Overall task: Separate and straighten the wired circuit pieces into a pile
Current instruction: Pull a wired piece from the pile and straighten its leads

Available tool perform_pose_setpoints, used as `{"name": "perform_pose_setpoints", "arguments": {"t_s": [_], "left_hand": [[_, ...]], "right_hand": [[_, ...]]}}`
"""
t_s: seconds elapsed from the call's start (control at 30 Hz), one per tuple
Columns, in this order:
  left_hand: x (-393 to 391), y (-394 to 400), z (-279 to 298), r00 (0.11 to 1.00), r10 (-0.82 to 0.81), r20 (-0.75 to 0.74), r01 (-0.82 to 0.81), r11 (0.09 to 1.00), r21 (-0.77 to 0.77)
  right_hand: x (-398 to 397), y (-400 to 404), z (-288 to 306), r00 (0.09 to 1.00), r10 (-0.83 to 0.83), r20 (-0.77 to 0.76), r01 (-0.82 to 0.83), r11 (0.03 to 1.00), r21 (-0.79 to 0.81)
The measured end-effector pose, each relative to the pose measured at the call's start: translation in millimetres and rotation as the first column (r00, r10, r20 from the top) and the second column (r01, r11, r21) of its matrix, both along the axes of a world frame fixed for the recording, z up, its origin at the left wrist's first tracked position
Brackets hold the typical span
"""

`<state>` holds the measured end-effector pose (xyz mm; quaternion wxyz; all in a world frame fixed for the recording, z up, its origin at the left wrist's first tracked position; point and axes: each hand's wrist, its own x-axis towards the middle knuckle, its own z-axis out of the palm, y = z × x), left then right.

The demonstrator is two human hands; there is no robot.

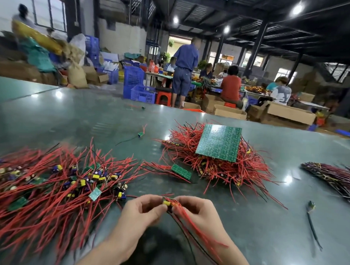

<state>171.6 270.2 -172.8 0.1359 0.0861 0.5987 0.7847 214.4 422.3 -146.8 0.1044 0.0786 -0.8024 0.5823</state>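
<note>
Low over the green surface point(246, 224), left hand point(139, 212) and right hand point(199, 212) meet, fingers point(157, 208) of both pinching one wired circuit piece point(167, 202); its red wires trail toward the right wrist. Left lies the separated pile point(49, 183), beyond a tangled heap point(218, 165).

left hand point(141, 212): bare, no glove | right hand point(197, 212): bare | forearms: sleeveless

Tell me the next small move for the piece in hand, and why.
Probably slide the right hand down the red and black wires to straighten them: both hands pinch the circuit piece, left hand steadying it, and its wires trail bent toward the body.
</note>
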Motion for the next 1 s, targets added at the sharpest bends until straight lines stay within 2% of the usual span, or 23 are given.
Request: {"name": "perform_pose_setpoints", "arguments": {"t_s": [0.13,0.3,0.37,0.4,0.47,0.5,0.53,0.57,0.6,0.63,0.67,0.7,0.73,0.77,0.8,0.87,1.0], "left_hand": [[-0.6,-0.9,-1.0,1.000,-0.002,0.024,0.003,1.000,-0.011],[-3.0,-6.0,5.5,0.973,-0.184,0.141,0.159,0.972,0.174],[-5.5,-6.8,6.1,0.950,-0.232,0.208,0.175,0.950,0.259],[-5.8,-7.2,6.2,0.939,-0.248,0.237,0.177,0.943,0.283],[-4.6,-6.5,7.7,0.931,-0.252,0.262,0.174,0.942,0.287],[-3.0,-6.0,8.1,0.944,-0.232,0.234,0.177,0.956,0.233],[-0.5,-5.8,8.1,0.967,-0.202,0.154,0.187,0.977,0.102],[2.3,-5.2,7.4,0.983,-0.181,0.019,0.182,0.978,-0.106],[4.8,-2.9,4.9,0.972,-0.190,-0.136,0.135,0.932,-0.337],[7.3,-0.6,2.5,0.940,-0.212,-0.269,0.056,0.871,-0.489],[10.6,1.2,2.3,0.930,-0.189,-0.316,-0.003,0.854,-0.521],[13.4,2.5,3.0,0.939,-0.149,-0.311,-0.024,0.872,-0.490],[14.8,3.4,4.2,0.968,-0.102,-0.231,0.004,0.920,-0.391],[15.0,3.5,6.8,0.990,-0.071,-0.122,0.040,0.970,-0.240],[15.0,2.9,10.9,0.994,-0.107,0.022,0.108,0.993,-0.053],[13.8,0.5,16.0,0.939,-0.270,0.213,0.211,0.941,0.264],[13.5,-5.5,18.3,0.858,-0.398,0.325,0.238,0.868,0.436]], "right_hand": [[0.5,1.1,-0.9,0.999,0.047,-0.015,-0.046,0.997,0.058],[2.3,6.7,-1.0,0.991,0.130,0.043,-0.129,0.991,-0.024],[2.2,6.6,-1.5,0.990,0.111,0.084,-0.097,0.983,-0.157],[1.0,5.9,-2.8,0.990,0.092,0.110,-0.057,0.956,-0.287],[-1.7,7.3,-4.0,0.990,0.061,0.129,0.019,0.840,-0.542],[-2.2,9.5,-3.8,0.994,0.025,0.111,0.044,0.813,-0.580],[-2.2,12.0,-3.4,0.996,-0.013,0.090,0.062,0.823,-0.565],[-1.7,14.0,-2.6,0.997,-0.039,0.072,0.071,0.847,-0.527],[-0.5,14.9,-1.2,0.997,-0.053,0.063,0.076,0.877,-0.474],[0.8,14.8,-0.2,0.996,-0.061,0.059,0.080,0.903,-0.422],[1.6,14.9,-0.1,0.997,-0.065,0.049,0.079,0.927,-0.368],[2.3,13.8,-0.2,0.997,-0.067,0.032,0.074,0.948,-0.308],[2.2,11.5,-0.3,0.998,-0.065,0.006,0.065,0.967,-0.246],[2.1,7.8,-0.5,0.998,-0.060,-0.024,0.054,0.979,-0.194],[2.3,3.3,-1.1,0.997,-0.056,-0.048,0.049,0.987,-0.150],[2.9,-6.6,-2.3,0.992,-0.081,-0.096,0.074,0.994,-0.077],[3.4,-11.4,0.3,0.967,-0.181,-0.178,0.180,0.983,-0.024]]}}
